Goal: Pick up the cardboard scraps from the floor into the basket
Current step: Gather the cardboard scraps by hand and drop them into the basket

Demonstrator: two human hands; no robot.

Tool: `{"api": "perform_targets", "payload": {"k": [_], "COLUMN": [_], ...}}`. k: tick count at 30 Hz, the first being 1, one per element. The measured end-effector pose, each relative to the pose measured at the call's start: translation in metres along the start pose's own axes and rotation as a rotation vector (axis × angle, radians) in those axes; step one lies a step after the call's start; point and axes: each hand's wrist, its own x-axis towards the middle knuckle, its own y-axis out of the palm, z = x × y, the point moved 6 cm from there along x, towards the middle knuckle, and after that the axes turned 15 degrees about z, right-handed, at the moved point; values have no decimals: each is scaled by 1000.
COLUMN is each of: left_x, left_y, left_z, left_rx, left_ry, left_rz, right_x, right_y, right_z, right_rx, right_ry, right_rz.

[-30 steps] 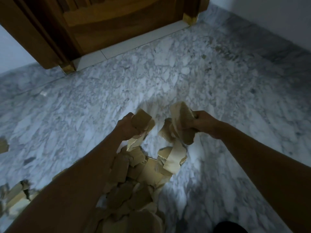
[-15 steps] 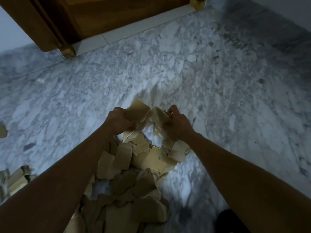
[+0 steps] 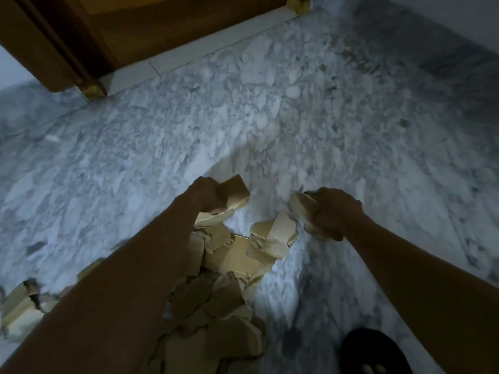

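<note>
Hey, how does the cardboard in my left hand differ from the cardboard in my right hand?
The left-hand cardboard shows a broad, squarish face with more layers under it; the right-hand cardboard shows only a narrower wedge. The left hand is at the far end of the pile; the right hand is off to its side, over bare floor. Both are tan torn scraps, gripped in curled fingers.

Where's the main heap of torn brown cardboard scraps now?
Head view, lower centre: the cardboard heap lies on the grey-white marble floor between the forearms, just below the left hand and right hand.
</note>
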Motion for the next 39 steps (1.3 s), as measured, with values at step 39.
{"api": "perform_targets", "payload": {"k": [39], "left_x": [-27], "left_y": [31], "left_z": [-72], "left_rx": [-154], "left_ry": [334], "left_rz": [284], "right_x": [-62], "right_y": [-28], "right_z": [-28], "right_rx": [-89], "right_ry": [-105], "right_rz": [264]}}
